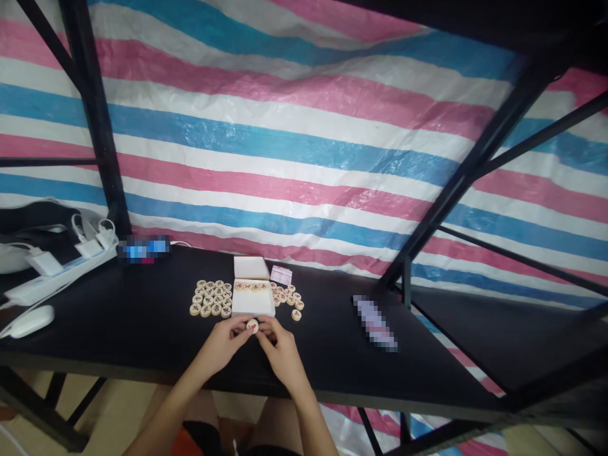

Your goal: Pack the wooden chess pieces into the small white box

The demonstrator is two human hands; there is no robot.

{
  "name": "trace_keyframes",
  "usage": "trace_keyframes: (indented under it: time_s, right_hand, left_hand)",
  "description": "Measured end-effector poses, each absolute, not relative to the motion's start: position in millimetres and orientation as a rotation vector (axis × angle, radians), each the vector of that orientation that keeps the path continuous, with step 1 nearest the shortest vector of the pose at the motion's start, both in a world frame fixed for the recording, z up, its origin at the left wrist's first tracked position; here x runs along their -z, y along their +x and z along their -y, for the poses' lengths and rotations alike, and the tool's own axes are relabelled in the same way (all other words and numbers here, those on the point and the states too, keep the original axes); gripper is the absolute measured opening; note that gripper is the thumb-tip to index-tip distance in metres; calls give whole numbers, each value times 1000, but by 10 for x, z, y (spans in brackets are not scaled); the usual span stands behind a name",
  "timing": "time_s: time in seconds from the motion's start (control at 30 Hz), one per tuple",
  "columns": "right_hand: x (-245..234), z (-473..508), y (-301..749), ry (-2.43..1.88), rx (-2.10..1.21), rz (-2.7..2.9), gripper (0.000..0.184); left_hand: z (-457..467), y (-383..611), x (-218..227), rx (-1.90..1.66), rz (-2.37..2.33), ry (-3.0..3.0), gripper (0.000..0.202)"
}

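Note:
Between the fingertips of my left hand [227,342] and my right hand [278,345] is a round Chinese chess piece [252,326] with a red character facing up. Both hands are closed around its sides, just in front of an open white box [253,306]. The box's lid [251,267] stands raised at the back, and a row of several red-marked pieces [251,287] lies along the box's far side. Black-marked pieces [211,299] are arranged in rows left of the box. Red-marked pieces [287,295] lie loosely grouped to its right, one a little nearer me.
A small pink-and-white card [281,275] lies behind the red pieces. On the black table [142,304], a blurred-out object [375,323] lies at right and another [144,249] at back left. A white power strip [61,272] with plugs and a white mouse-like device [32,322] occupy the left.

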State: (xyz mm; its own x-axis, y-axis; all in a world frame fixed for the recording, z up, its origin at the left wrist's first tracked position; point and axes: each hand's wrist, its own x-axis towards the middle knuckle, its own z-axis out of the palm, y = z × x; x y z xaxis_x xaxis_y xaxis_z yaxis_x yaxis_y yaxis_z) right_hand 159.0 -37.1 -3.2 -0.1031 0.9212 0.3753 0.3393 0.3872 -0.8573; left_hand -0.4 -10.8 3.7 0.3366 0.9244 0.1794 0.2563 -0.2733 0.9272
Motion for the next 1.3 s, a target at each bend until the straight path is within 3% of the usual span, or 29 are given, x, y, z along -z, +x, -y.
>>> trace_keyframes:
  time_s: [0.57, 0.97, 1.3]
  right_hand:
    - [21, 382, 1595, -1134, -710, 1703, 25]
    - [-18, 397, 1579, -1138, -748, 1671, 19]
    - [6, 371, 1589, -1185, -700, 1674, 23]
  left_hand:
    - [120, -21, -33, -950, -1000, 1747, 27]
    - [139, -12, -108, -884, -1031, 1828, 35]
    - [117, -23, -26, -887, -1103, 1912, 38]
